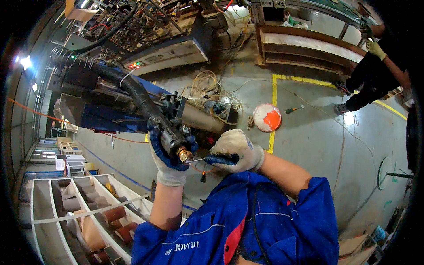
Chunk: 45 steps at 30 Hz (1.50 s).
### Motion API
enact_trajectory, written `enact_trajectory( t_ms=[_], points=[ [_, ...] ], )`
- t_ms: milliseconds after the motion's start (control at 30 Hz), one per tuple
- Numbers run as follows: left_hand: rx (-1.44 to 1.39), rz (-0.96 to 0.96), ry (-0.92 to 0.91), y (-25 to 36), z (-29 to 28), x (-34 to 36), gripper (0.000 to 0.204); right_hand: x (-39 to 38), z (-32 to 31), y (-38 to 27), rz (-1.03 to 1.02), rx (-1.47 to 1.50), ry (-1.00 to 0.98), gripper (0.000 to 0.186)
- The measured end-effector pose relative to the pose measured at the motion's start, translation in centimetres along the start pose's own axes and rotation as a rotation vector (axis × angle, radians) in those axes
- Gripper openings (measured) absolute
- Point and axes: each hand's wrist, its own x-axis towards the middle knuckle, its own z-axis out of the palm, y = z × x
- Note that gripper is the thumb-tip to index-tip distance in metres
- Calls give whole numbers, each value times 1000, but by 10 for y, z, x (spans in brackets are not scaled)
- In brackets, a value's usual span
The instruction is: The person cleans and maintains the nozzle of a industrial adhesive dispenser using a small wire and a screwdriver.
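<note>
My left hand [170, 161], in a white glove with dark blue palm coating, is wrapped round the end of a thick black cylindrical tool head [170, 138]. A brass-coloured nozzle [184, 154] sticks out of it towards me. My right hand [236, 152], gloved alike, is closed on a thin metal shaft [198, 160]. That shaft points left, its tip at or very near the nozzle's end; whether they touch I cannot tell. Any handle is hidden in my fist. A thick black hose [132, 90] runs from the tool head to the upper left.
Behind the hands stand a blue machine [104, 117] and a control box [176, 53] with lit buttons. A red-and-white round lid [267, 118], a screwdriver [294, 109] and coiled hoses [205, 84] lie on the floor. Shelving [95, 212] is at lower left. Another person [371, 75] works at far right.
</note>
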Motion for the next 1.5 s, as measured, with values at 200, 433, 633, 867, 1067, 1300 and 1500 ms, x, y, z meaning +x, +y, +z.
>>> enact_trajectory(
  t_ms=[200,433,633,867,1067,1300,1500],
  points=[
    [160,-57,169,-31,-30,27,50,13,18,-25,-191,106,-188,29],
    [171,64,208,-40,1,33,39,-5,-51,-46,648,-145,238,17],
    [99,-18,127,-30,-10,19,47,-32,-59,-62,373,-568,-127,27],
    [160,46,269,-25,11,15,50,-19,-56,-75,266,-688,-223,37],
    [105,98,308,-25,12,17,46,-5,-51,-82,270,-747,-235,37],
    [92,24,172,-21,5,14,46,10,-57,-85,191,-814,-389,31],
    [138,49,234,-26,9,14,47,26,-62,-79,90,-826,-554,30]
  ],
)
